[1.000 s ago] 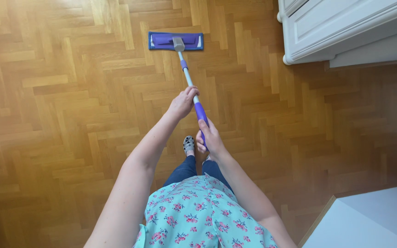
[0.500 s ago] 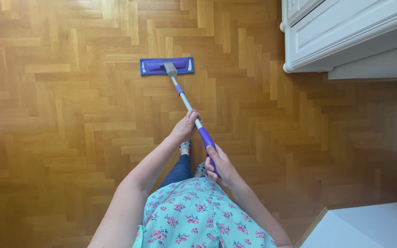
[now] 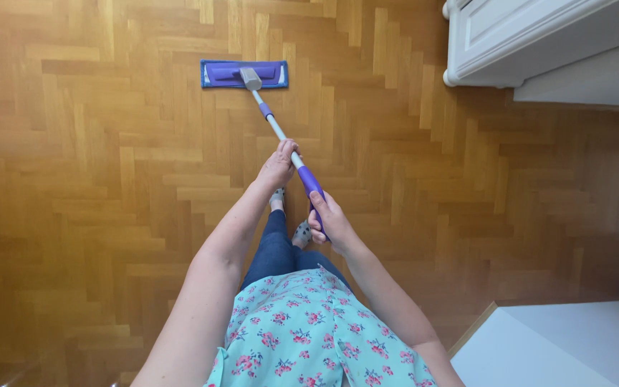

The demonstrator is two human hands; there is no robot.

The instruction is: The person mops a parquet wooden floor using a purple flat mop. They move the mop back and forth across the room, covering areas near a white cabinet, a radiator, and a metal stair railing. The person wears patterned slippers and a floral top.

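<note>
Flat purple mop [image 3: 244,74], herringbone wood floor [image 3: 94,179]

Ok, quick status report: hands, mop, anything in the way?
Left hand shut on mop handle, right hand on its purple grip. Mop head flat on parquet floor. White cabinet off right, apart from the mop.

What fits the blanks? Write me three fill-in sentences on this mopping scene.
1. Both hands hold the handle of a flat ____.
2. The left hand sits ____ down the pole than the right hand.
3. The right hand wraps the pole's ____ -coloured grip.

Missing words: mop; farther; purple
</note>
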